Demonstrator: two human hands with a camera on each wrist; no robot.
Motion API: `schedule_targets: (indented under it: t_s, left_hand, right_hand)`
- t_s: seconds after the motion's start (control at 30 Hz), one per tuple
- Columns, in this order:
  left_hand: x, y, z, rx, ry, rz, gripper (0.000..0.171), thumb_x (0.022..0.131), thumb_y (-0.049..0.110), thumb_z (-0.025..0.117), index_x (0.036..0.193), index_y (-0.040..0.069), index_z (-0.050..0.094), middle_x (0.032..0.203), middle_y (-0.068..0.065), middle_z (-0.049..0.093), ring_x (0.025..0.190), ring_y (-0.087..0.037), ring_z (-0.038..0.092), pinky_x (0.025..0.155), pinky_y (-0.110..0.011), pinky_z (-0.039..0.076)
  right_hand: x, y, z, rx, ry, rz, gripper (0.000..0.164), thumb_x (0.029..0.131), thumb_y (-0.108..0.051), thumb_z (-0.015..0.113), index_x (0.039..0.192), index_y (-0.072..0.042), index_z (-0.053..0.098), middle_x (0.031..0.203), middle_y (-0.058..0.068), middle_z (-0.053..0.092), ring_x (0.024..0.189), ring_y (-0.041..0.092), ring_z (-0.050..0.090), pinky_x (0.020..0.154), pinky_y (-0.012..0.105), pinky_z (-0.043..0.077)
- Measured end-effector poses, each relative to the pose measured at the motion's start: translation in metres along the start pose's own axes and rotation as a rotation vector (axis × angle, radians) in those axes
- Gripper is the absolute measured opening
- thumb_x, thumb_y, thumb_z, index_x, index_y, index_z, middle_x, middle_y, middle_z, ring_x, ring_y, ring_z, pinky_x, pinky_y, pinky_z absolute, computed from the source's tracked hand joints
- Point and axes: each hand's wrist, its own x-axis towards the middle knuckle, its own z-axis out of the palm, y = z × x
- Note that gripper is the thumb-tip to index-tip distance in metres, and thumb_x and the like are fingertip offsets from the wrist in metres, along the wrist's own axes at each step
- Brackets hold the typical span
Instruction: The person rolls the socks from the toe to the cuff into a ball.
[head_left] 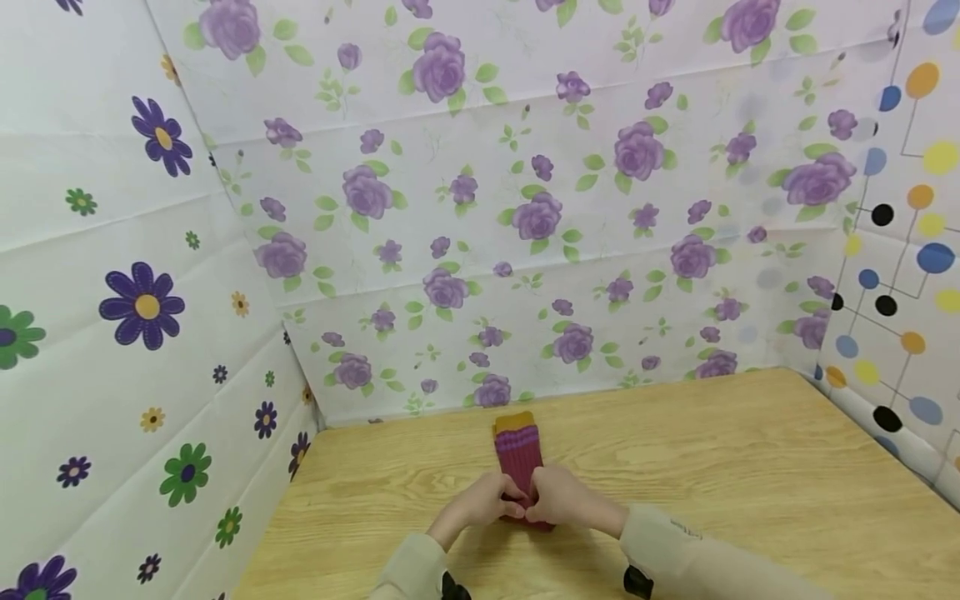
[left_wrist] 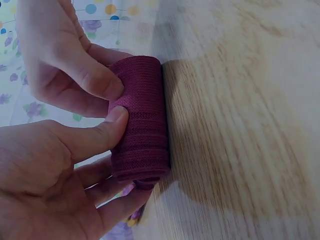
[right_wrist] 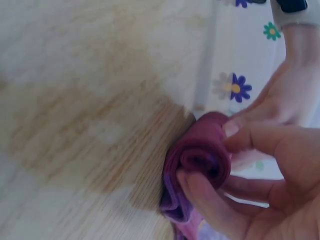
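A maroon ribbed sock (head_left: 521,467) lies lengthwise on the table, with purple stripes and a mustard end pointing away from me. Its near end is wound into a thick roll (left_wrist: 142,120). My left hand (head_left: 486,500) grips one end of this roll, thumb on the near face and fingers round the end. From the other side my right hand (head_left: 564,498) holds the roll, its thumb on top and a fingertip at the spiral end (right_wrist: 202,162). The thumbs are close together. The flat part of the sock stretches out beyond the hands.
The pale wood-grain table (head_left: 675,467) meets a rose-patterned sheet (head_left: 450,250) at the back. A flower-printed sheet (head_left: 142,400) hangs at the left and a dotted one (head_left: 900,275) at the right. Dark bands sit at both sleeves.
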Motion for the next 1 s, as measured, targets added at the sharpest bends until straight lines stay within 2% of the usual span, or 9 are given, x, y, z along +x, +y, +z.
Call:
schedule_targets:
  t_s: [0.17,0.27,0.37,0.43,0.57,0.63,0.8,0.87,1.0]
  left_hand:
    - [0.002,-0.001,-0.003,0.021,-0.040,0.008,0.020,0.085,0.013,0.061,0.102,0.006,0.070,0.098,-0.006,0.067,0.090,-0.011,0.060,0.076,-0.018,0.047]
    - [0.004,-0.002,-0.005,0.026,-0.066,0.009,0.016,0.086,0.013,0.060,0.095,0.005,0.071,0.090,-0.002,0.068,0.079,-0.004,0.056,0.069,-0.015,0.044]
    - [0.006,-0.004,-0.005,0.008,-0.090,-0.010,0.014,0.088,0.012,0.058,0.085,0.003,0.069,0.074,0.001,0.060,0.064,-0.002,0.044,0.059,-0.015,0.036]
    - [0.007,-0.005,-0.005,-0.010,-0.098,-0.021,0.015,0.089,0.012,0.058,0.082,0.002,0.067,0.068,0.000,0.055,0.059,-0.003,0.038,0.056,-0.016,0.032]
    - [0.010,-0.007,-0.006,-0.007,-0.090,-0.022,0.015,0.089,0.013,0.058,0.084,0.003,0.068,0.067,0.000,0.056,0.059,-0.003,0.037,0.057,-0.017,0.031]
    - [0.012,-0.012,-0.005,-0.010,-0.090,-0.011,0.016,0.089,0.015,0.057,0.081,0.005,0.068,0.064,0.002,0.053,0.057,-0.003,0.036,0.056,-0.017,0.031]
    - [0.012,-0.010,-0.007,-0.058,-0.091,-0.051,0.020,0.091,0.010,0.053,0.083,-0.001,0.066,0.056,0.005,0.042,0.050,-0.005,0.031,0.052,-0.018,0.030]
    - [0.011,-0.005,-0.010,-0.078,-0.084,-0.081,0.020,0.092,0.004,0.050,0.091,-0.003,0.068,0.061,0.003,0.051,0.051,-0.006,0.033,0.053,-0.018,0.031]
    - [0.013,-0.007,-0.009,-0.090,-0.071,-0.091,0.025,0.091,-0.002,0.047,0.103,0.002,0.069,0.083,-0.005,0.066,0.055,-0.007,0.037,0.055,-0.019,0.033]
  right_hand:
    - [-0.006,-0.007,0.002,-0.190,0.097,-0.050,0.022,0.067,-0.014,0.073,0.063,-0.012,0.052,0.053,-0.007,0.043,0.048,0.006,0.036,0.043,0.019,0.026]
    - [-0.006,-0.009,0.004,-0.298,0.116,-0.104,0.023,0.065,-0.014,0.075,0.077,-0.011,0.055,0.064,-0.002,0.051,0.059,0.010,0.045,0.050,0.023,0.034]
    - [-0.007,-0.010,0.007,-0.356,0.102,-0.146,0.029,0.064,-0.013,0.076,0.086,-0.012,0.057,0.074,0.000,0.056,0.069,0.014,0.051,0.057,0.027,0.041]
    - [-0.007,-0.009,0.008,-0.369,0.087,-0.172,0.028,0.069,-0.014,0.075,0.091,-0.011,0.059,0.078,0.002,0.057,0.073,0.015,0.052,0.066,0.031,0.045]
    - [-0.008,-0.007,0.011,-0.399,0.080,-0.198,0.027,0.079,-0.020,0.070,0.101,-0.009,0.059,0.086,0.003,0.059,0.080,0.017,0.055,0.080,0.038,0.047]
    - [-0.007,-0.007,0.012,-0.424,0.072,-0.204,0.025,0.083,-0.021,0.067,0.104,-0.010,0.058,0.089,0.003,0.060,0.082,0.018,0.055,0.082,0.039,0.047]
    - [-0.004,-0.009,0.014,-0.528,0.069,-0.219,0.026,0.080,-0.011,0.068,0.105,-0.010,0.059,0.087,0.004,0.058,0.078,0.017,0.053,0.075,0.033,0.047]
    - [-0.004,-0.011,0.015,-0.595,0.085,-0.238,0.025,0.078,-0.009,0.070,0.101,-0.009,0.062,0.083,0.005,0.058,0.074,0.016,0.052,0.070,0.029,0.046]
    - [-0.004,-0.014,0.016,-0.763,0.113,-0.303,0.018,0.078,-0.012,0.070,0.096,-0.010,0.066,0.079,0.004,0.057,0.069,0.015,0.051,0.060,0.024,0.045]
